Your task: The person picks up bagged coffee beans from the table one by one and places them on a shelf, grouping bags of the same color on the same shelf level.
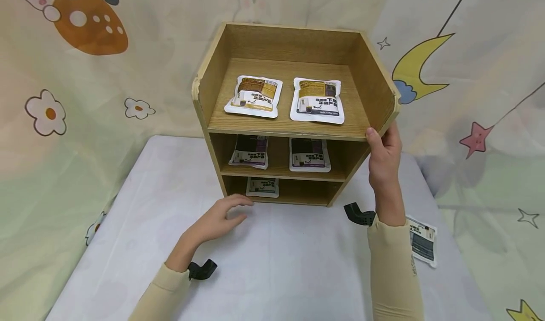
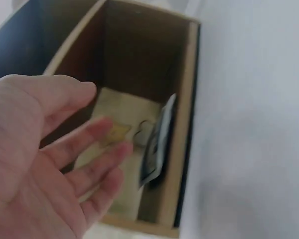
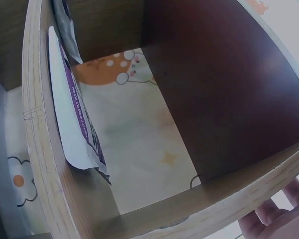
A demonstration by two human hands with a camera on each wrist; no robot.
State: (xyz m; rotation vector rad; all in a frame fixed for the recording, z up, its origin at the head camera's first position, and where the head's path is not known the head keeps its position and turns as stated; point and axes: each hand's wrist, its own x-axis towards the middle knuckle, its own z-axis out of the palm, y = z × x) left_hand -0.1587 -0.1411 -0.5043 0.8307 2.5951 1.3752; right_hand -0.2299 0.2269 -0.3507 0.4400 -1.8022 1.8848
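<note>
A three-level wooden shelf (image 1: 294,42) stands on the table, holding flat coffee pouches. My right hand (image 1: 385,162) grips its right side panel, thumb at the front edge and fingers along the outside. Low at the front left, my left hand (image 1: 217,221) holds nothing, its fingers spread loosely beside the bottom level. One pouch (image 1: 262,187) lies on that level, left of the middle; the left wrist view shows this pouch (image 2: 159,142) just beyond my fingertips. Two brown-and-white pouches (image 1: 255,96) rest on top. On the middle level lie two purple-and-white pouches (image 1: 310,155).
Another pouch (image 1: 423,240) lies on the white-covered table (image 1: 276,264), partly behind my right sleeve. A patterned cloth (image 1: 170,51) hangs behind the shelf and at the sides. Black cameras (image 1: 202,270) sit at both wrists.
</note>
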